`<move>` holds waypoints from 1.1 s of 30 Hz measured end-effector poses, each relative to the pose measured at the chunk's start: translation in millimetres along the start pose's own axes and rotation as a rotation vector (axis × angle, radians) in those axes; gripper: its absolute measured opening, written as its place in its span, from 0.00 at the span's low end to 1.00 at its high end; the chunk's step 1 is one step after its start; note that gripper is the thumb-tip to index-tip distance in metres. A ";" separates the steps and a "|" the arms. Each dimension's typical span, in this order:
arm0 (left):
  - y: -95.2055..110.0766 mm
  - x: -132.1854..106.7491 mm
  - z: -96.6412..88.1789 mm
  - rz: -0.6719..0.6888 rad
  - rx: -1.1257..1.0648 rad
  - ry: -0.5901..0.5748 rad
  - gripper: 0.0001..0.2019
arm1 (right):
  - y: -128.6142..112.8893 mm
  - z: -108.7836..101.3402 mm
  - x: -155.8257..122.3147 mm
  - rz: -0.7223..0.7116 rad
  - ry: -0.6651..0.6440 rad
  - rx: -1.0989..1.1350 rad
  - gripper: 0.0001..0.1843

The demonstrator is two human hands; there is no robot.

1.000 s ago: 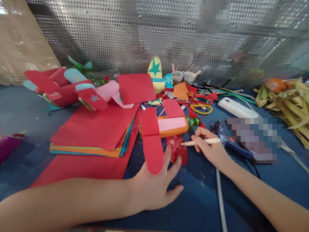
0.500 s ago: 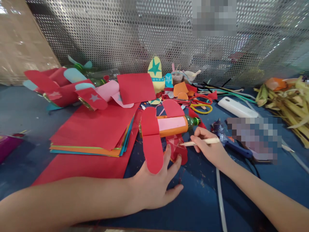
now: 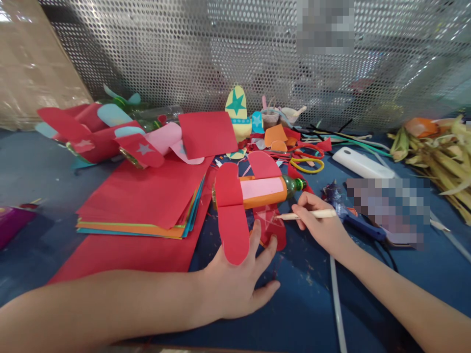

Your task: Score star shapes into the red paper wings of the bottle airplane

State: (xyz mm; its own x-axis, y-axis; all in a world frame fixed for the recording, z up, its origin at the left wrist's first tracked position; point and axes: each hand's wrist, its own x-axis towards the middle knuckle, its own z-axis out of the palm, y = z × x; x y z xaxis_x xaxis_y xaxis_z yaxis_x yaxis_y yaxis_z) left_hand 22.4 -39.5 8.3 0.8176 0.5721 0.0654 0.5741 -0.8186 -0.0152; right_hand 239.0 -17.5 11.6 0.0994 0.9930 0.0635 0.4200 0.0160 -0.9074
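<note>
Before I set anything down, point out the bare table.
Blue tabletop shows bare between the purple object and the paper stack, and mostly bare between the left hand and the white strip. Behind the wrapped bottle, scissors and scraps crowd it.

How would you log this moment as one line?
left hand: spread, touching starred red flap | right hand: gripping pale pencil, tip at star outline | paper-wrapped bottle: on its side, neck rightward

Soft light glints off the perforated panel; outer edges look stretched.
</note>
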 end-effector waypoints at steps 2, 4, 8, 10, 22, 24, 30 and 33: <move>-0.5 -0.1 1.1 -0.004 -0.002 0.000 0.31 | -0.9 0.2 -0.1 0.004 -0.025 0.004 0.14; -0.9 -0.2 2.0 0.001 -0.002 -0.002 0.30 | -1.7 0.5 -0.1 0.002 -0.036 0.009 0.13; -0.8 -0.2 3.1 -0.004 0.000 0.005 0.31 | -2.0 1.0 -0.2 -0.001 -0.014 0.000 0.13; -0.5 -0.2 3.1 -0.005 -0.004 0.008 0.31 | -1.6 1.1 -0.5 -0.005 -0.031 0.003 0.13; 0.1 1.5 0.4 -0.017 -0.019 -0.010 0.31 | 0.5 1.2 -0.4 -0.011 -0.049 0.000 0.13; 0.2 1.4 0.5 -0.004 -0.015 -0.007 0.30 | 0.3 1.3 -0.3 -0.007 -0.033 -0.008 0.13; 0.2 0.9 0.1 -0.010 -0.002 -0.009 0.31 | -0.7 0.9 -1.3 -0.020 -0.046 0.001 0.14; 0.1 1.1 -0.2 -0.017 -0.002 -0.025 0.31 | -1.0 0.7 -1.5 -0.011 -0.039 0.000 0.13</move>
State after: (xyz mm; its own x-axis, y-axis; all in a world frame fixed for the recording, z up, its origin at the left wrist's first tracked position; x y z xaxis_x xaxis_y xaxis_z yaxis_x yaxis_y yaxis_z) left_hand 23.4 -39.0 8.6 0.8086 0.5869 0.0408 0.5878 -0.8089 -0.0124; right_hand 237.8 -18.9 12.1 0.0597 0.9966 0.0575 0.4209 0.0271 -0.9067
